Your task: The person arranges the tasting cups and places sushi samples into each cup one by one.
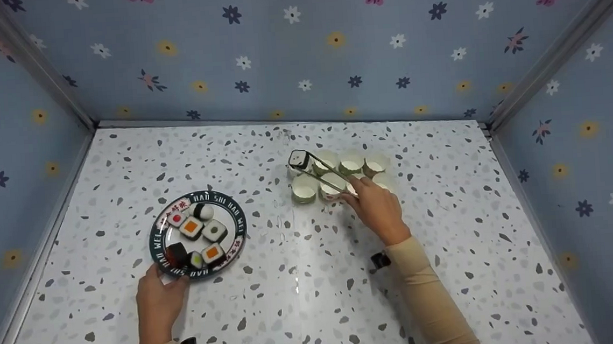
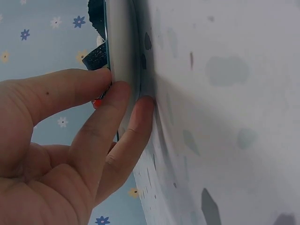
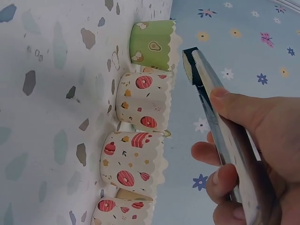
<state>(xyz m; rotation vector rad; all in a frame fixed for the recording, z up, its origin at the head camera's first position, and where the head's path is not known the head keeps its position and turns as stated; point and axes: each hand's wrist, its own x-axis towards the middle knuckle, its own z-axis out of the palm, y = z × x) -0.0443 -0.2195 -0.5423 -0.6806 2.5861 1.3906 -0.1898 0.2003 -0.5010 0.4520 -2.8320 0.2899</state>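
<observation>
Right fingers (image 3: 222,182) grip metal tongs (image 3: 239,147) holding a sushi roll (image 1: 299,159) beyond them, above baking cups (image 3: 133,159); left fingers (image 2: 89,140) pinch the plate (image 1: 240,225).

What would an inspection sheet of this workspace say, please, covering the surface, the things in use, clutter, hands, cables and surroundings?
Surface: white speckled tabletop.
Things in use: round plate with several sushi-like pieces on it; paper cups grouped in two rows; metal tongs with one black-and-white piece at their tips, apparently above the cup rims.
Clutter: nothing seen.
Hands: left hand holds the plate's near-left edge; right hand grips the tongs; a black device shows at each wrist.
Cables: nothing seen.
Surroundings: blue panels printed with flowers and butterflies at the back and both sides, with metal framing at the corners.
</observation>
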